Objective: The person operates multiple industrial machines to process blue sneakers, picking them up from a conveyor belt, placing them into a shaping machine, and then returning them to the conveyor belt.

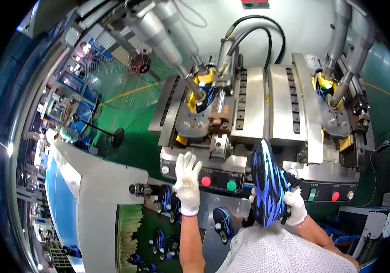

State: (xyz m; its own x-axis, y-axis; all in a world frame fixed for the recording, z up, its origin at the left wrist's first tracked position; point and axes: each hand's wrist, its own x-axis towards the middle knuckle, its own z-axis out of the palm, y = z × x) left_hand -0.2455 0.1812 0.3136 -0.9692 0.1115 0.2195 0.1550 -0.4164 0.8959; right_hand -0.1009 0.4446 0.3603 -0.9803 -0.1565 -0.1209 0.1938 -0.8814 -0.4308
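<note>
My left hand (pixel 187 184), in a white knit glove, has its fingers stretched out and holds nothing. It is over the left end of the black control panel (pixel 217 178), left of a red button (pixel 206 181) and a green button (pixel 231 185); I cannot tell whether it touches the panel. In my gloved right hand (pixel 296 205) is a blue, purple and black shoe (pixel 267 186), upended in front of me. Its patterned sole shows, and the fingers grip its right side. Pale glove-like fingertips also show at its left edge.
Ahead, a two-station press machine (pixel 249 104) has shoes under metal rods, at the left station (pixel 204 98) and right station (pixel 327 91). Another shoe (pixel 222 223) lies on the metal shelf. Several shoes (pixel 163 243) sit lower left beside a green bristly strip (pixel 129 232). A fan (pixel 140 63) stands back left.
</note>
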